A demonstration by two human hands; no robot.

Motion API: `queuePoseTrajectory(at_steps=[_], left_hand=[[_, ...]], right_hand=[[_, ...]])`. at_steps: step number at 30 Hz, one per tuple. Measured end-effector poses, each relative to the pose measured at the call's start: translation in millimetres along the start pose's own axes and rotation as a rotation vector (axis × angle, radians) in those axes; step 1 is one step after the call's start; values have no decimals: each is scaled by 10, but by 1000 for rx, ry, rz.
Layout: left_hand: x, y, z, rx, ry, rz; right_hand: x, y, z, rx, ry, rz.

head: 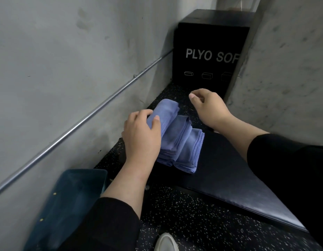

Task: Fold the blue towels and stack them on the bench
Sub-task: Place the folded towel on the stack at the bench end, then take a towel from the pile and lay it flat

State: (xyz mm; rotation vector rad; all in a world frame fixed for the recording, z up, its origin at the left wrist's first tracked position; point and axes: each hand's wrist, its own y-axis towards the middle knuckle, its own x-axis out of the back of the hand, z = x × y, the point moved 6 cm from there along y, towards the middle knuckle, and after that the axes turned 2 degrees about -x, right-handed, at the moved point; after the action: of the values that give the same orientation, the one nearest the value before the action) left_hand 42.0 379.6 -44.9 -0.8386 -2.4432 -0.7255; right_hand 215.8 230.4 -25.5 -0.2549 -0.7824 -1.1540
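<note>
A stack of folded blue towels (182, 145) lies at the far end of the dark padded bench (234, 171). The stack leans, its upper layers slid toward the wall. My left hand (140, 134) grips the top folded towel (166, 111), thumb on its upper face and fingers curled round its left edge. My right hand (209, 105) hovers above and to the right of the stack, fingers loosely curled, holding nothing and apart from the towels.
A dark blue plastic bin (72, 201) stands on the speckled floor at the lower left, beside the grey wall with a metal pipe (81, 122). A black plyo box (209, 53) stands beyond the bench. A white shoe (166, 242) shows at the bottom.
</note>
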Motion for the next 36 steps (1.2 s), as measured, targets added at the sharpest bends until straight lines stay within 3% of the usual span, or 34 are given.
queuePoseTrajectory(at_steps=[5, 14, 20, 25, 28, 32, 36], left_hand=[[-363, -285, -631, -192, -65, 78], [-1554, -1275, -1699, -389, -64, 531], [-2183, -1947, -2138, -476, -53, 735], [-2540, -2286, -2372, -500, -47, 807], [-2692, -2436, -2459, -515, -45, 847], [-2844, -2597, -2554, -539, -58, 870], [-2951, -2689, -2606, -559, -62, 890]], right_hand=[[520, -620, -396, -23, -27, -76], [1829, -2066, -1746, -160, -337, -125], [2640, -2713, -2615, -305, -520, -237], [3179, -2945, -2982, -380, -664, -417], [3466, -3077, -3241, -526, -731, -515], [3670, -3221, -3641, -754, -748, -466], [3765, -3272, -3819, -800, -788, -498]])
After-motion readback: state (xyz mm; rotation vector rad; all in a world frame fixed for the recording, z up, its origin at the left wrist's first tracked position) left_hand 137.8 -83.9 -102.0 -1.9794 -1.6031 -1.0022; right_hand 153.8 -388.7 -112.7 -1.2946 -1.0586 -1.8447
